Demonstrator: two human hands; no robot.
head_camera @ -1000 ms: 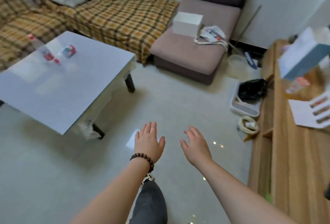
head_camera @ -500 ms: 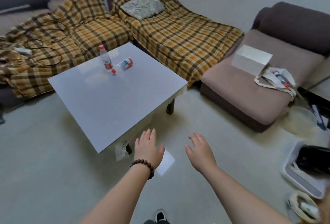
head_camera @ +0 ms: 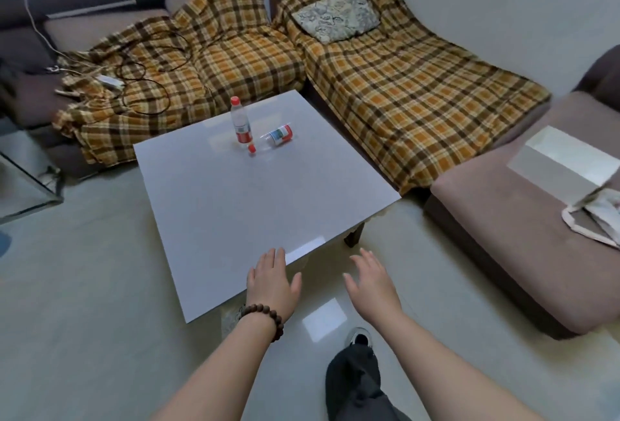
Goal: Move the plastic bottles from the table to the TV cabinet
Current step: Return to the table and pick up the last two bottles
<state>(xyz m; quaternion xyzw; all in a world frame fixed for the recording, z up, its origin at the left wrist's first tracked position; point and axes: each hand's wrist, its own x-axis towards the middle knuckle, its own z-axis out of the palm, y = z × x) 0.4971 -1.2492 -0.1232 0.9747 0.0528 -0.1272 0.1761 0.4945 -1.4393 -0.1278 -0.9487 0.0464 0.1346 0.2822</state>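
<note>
Two clear plastic bottles with red caps and red labels sit at the far side of the white low table (head_camera: 235, 206). One bottle (head_camera: 240, 121) stands upright. The other bottle (head_camera: 272, 138) lies on its side just right of it, cap toward me. My left hand (head_camera: 272, 282), with a bead bracelet on the wrist, hovers over the table's near corner, fingers straight and empty. My right hand (head_camera: 371, 283) is stretched out over the floor beside the table, fingers relaxed and empty. The TV cabinet is out of view.
A sofa with a plaid blanket (head_camera: 385, 78) wraps round the table's far and right sides, with cables (head_camera: 147, 81) and a cushion (head_camera: 337, 13) on it. A brown seat (head_camera: 523, 219) at right holds a white box (head_camera: 563, 160). A glass table edge (head_camera: 27, 185) shows far left.
The view has swung left from the wooden cabinet to the table and come closer. The bottles now sit ahead, and my left hand has reached the table's near corner. Both hands stay empty.
</note>
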